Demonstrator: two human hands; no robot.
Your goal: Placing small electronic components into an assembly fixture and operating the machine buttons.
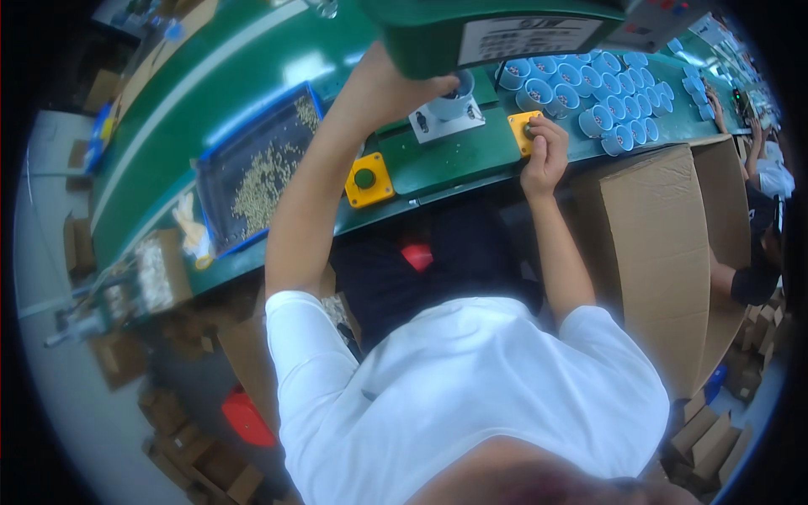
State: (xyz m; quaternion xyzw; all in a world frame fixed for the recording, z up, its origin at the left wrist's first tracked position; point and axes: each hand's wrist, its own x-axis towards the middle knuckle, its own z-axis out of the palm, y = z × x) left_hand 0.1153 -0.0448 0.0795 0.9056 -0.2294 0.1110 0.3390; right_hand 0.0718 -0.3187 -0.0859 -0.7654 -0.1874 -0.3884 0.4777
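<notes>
My left hand point(394, 94) reaches beneath the green machine head point(421, 38), its thumb at the rim of a light blue cup point(453, 104). The machine hides most of its other fingers. That cup stands on a pale metal plate point(425, 128) fixed to the green worktop. My right hand point(547, 158) curls its fingers against the dark push button on a yellow button box point(519, 135). A second yellow box with a green button point(364, 178) sits near my left forearm, untouched.
Left of my arm lies a blue-rimmed tray point(220, 181) of small pale parts. Many light blue cups point(614, 108) with small parts inside crowd the right side. A large cardboard box point(656, 244) stands at the worktop's edge; another person's hand point(755, 135) shows at far right.
</notes>
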